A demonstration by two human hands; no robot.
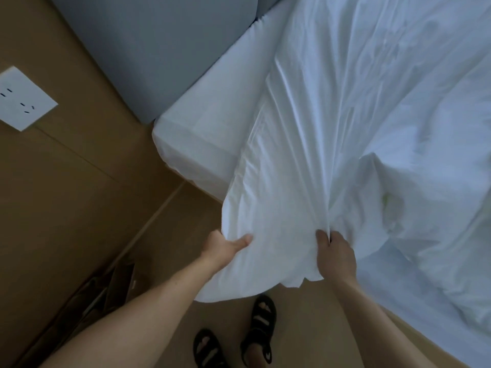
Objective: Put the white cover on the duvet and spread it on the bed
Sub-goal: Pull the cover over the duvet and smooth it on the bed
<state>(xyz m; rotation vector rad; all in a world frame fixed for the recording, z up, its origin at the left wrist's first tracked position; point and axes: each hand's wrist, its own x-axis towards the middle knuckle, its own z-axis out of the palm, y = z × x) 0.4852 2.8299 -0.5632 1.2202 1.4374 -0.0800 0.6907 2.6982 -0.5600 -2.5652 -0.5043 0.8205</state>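
The white cover (305, 144) looks soft, light, crease-prone; left hand (225, 245) and right hand (336, 252) each clamp bunched cloth at its hanging corner; gripping by corners seems best.

No text, label, brand or number can be read anywhere. The white socket plate (25, 99) on the wall at the far left shows only dark slots. The pale mark on the black sandal (261, 333) at the near edge is too blurred to read.
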